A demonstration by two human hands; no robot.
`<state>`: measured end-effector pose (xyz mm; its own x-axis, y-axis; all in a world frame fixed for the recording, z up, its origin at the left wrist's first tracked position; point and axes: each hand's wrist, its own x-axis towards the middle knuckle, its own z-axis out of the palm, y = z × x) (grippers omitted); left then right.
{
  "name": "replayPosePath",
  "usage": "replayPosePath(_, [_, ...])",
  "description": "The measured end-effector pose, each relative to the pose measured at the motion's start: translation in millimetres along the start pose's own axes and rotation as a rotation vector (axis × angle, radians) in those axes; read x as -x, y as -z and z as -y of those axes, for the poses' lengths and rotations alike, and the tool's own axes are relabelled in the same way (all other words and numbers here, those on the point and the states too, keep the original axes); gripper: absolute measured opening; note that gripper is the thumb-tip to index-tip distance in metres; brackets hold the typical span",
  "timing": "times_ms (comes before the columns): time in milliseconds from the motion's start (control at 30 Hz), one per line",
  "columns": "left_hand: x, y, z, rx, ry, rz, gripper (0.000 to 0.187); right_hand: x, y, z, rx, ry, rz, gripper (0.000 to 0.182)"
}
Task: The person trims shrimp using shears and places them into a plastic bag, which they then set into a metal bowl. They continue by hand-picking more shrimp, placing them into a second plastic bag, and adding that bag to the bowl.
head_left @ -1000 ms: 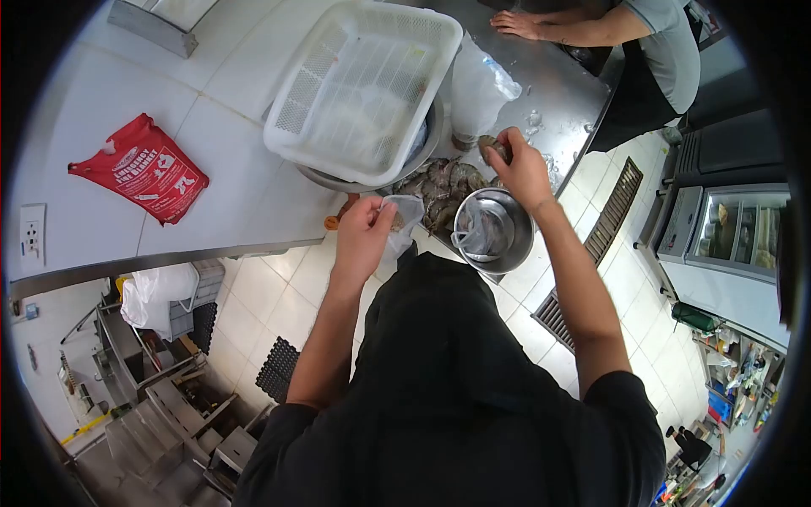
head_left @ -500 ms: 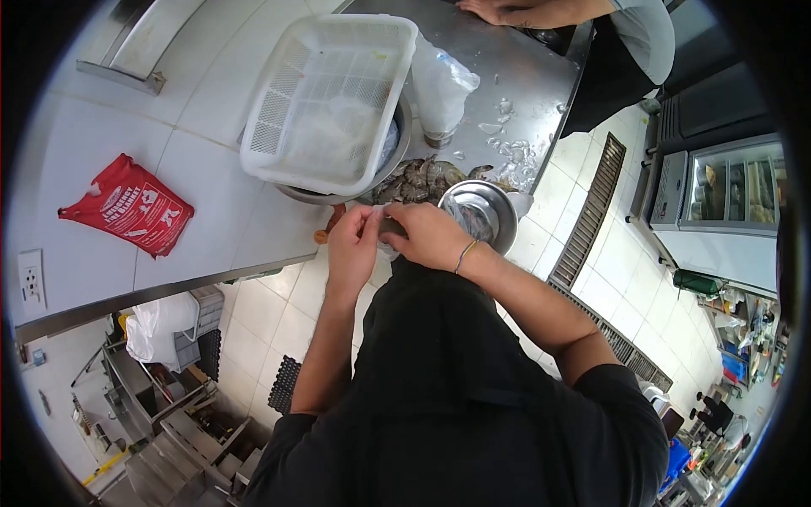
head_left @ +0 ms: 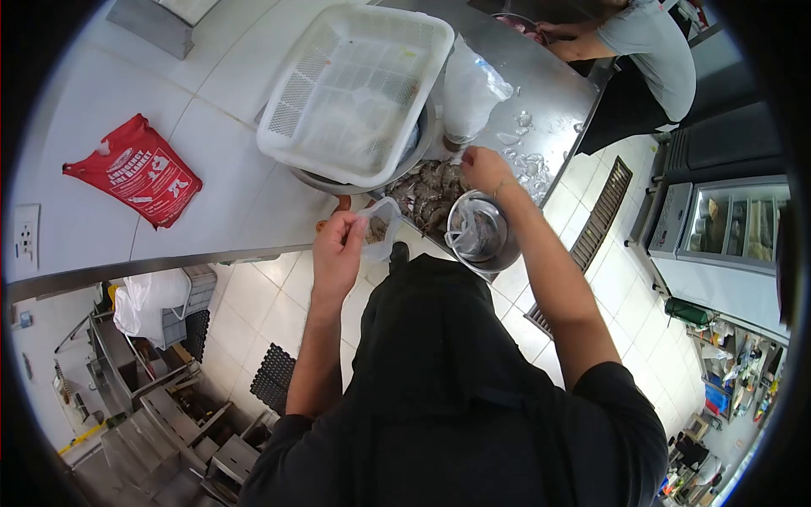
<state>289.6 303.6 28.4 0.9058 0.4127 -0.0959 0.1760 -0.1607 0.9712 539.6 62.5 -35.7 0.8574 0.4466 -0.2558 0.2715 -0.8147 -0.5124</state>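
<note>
Head view: both hands work above the near edge of the steel counter (head_left: 562, 93).
Left hand (head_left: 336, 255): thumb and fingers pinched together on the rim of a clear bag (head_left: 387, 245), whose mouth gapes toward the right hand.
Right hand (head_left: 486, 169): fingers bent down at the far edge of the shrimp (head_left: 432, 198); the fingertips are partly hidden, so I cannot tell how far apart they are or whether they hold anything.
Shrimp: heaped between the hands, just beyond the bag and beside the right fingers.
Shrimp handling: likely light, wet and slippery, with thin shells and spiky heads; best pinched around the middle of the body, without squeezing.
Bag handling: looks thin, limp and almost weightless; the rim seems the place to hold, since the sides would fold in if let go.
Bag contents: a little brownish matter low down, probably shrimp; amount unclear.
Bowl (head_left: 507, 252): metal, just below the right hand, with crumpled clear plastic (head_left: 467, 224) inside.
Crate (head_left: 351, 175): white, perforated, beyond the left hand; a few small scraps on its floor.
Basin (head_left: 431, 128): metal, under the crate, its contents mostly covered.
Sack (head_left: 475, 95): pale plastic, upright, just beyond the right hand; contents unclear.
</note>
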Motion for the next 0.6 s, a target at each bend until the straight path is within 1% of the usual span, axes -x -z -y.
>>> replayPosePath(67, [2.1, -6.1, -8.3, 0.029, 0.020, 0.005, 0.012, -42.0, -26.3, -39.0, 0.213, -0.041, 0.106, 0.032])
replayPosePath(167, [3.6, -9.9, -22.5, 0.061, 0.053, 0.021, 0.012, -48.5, -21.9, -21.5, 0.339, -0.028, 0.342, 0.036])
replayPosePath(267, [3.0, -8.1, -23.5, 0.057, 0.077, 0.024, 0.012, -50.9, -34.5, -23.5, 0.278, 0.086, 0.260, 0.043])
replayPosePath(367, [3.1, -6.2, -20.0, 0.040, 0.092, 0.024, 0.012, -38.9, -25.5, -11.7, 0.298, 0.039, 0.229, 0.044])
replayPosePath(500, [0.4, -10.1, -16.8, 0.103, 0.103, 0.040, 0.013, -35.3, -13.4, -31.3, 0.085, 0.117, 0.062, 0.041])
replayPosePath(600, [-3.6, -18.0, -18.5, 0.058, 0.068, 0.039, 0.013, -22.6, 9.0, -31.7, -0.041, 0.185, -0.052, 0.036])
